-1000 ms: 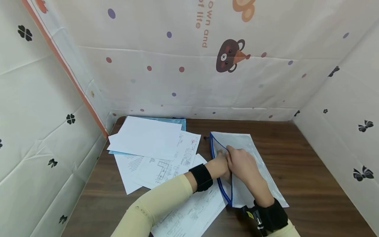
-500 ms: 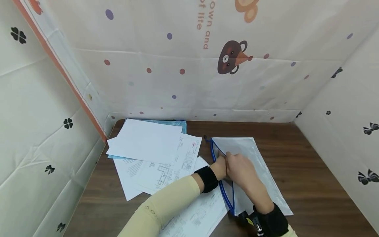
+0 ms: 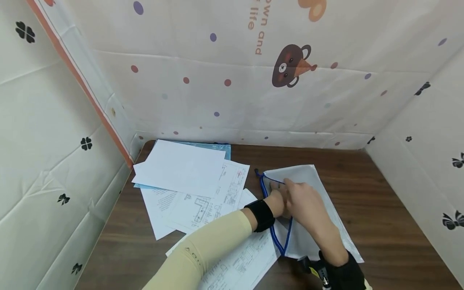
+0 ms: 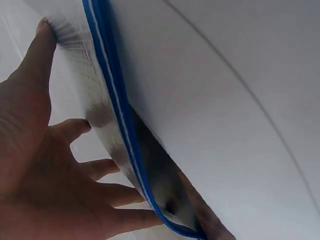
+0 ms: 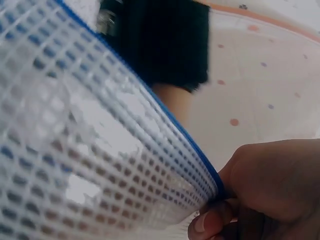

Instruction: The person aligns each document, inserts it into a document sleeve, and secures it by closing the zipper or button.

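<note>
Right now, right hand [image 3: 302, 201] pinches upper lip of mesh zip pouch [image 3: 319, 209], lifting it. Left hand [image 3: 278, 200], fingers relaxed, spread inside the mouth. Loose papers [image 3: 195, 189] alongside on table [image 3: 380, 209].

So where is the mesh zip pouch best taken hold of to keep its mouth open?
Probably at the blue zipper edge, coming from its left, open side. The mesh zip pouch lies flat on the table, so only that parted rim offers a lip to pinch; the right hand pinches its upper layer there, while the left hand is at the opening.

One mesh zip pouch [image 3: 308, 189], two hands, several loose paper sheets [image 3: 181, 169].
</note>
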The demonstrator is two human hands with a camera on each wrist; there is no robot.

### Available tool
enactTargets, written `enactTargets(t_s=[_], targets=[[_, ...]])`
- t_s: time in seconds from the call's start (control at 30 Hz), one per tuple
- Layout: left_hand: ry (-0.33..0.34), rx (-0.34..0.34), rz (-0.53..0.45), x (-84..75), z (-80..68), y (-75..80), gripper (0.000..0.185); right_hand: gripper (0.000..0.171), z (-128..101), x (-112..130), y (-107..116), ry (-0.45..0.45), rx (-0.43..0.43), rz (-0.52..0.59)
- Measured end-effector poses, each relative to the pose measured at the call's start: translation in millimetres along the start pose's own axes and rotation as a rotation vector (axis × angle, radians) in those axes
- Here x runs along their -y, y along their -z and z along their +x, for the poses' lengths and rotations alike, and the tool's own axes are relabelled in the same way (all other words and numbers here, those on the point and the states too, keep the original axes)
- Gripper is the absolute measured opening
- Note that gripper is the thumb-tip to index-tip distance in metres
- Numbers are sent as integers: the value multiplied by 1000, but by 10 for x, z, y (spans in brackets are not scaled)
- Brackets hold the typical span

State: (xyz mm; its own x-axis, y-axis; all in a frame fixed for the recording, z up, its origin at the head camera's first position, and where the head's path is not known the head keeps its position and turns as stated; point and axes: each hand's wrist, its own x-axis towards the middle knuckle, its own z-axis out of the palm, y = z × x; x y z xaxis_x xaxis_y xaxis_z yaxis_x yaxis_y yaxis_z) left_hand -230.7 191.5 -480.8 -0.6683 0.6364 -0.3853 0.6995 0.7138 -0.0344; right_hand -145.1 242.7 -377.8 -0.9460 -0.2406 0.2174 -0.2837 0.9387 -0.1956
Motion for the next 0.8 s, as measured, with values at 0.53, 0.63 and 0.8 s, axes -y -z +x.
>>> enactTargets(t_s=[0.53, 0.63, 0.8], targets=[[48, -4, 13, -94, -28, 40, 106, 26, -27, -90, 336, -43, 33, 113], [22, -24, -14, -60, -181, 98, 110, 27, -105, -151, 343, -76, 72, 95], [11, -8, -56, -53, -235, 100, 113, 34, -312, -229, 370, -88, 105, 28]])
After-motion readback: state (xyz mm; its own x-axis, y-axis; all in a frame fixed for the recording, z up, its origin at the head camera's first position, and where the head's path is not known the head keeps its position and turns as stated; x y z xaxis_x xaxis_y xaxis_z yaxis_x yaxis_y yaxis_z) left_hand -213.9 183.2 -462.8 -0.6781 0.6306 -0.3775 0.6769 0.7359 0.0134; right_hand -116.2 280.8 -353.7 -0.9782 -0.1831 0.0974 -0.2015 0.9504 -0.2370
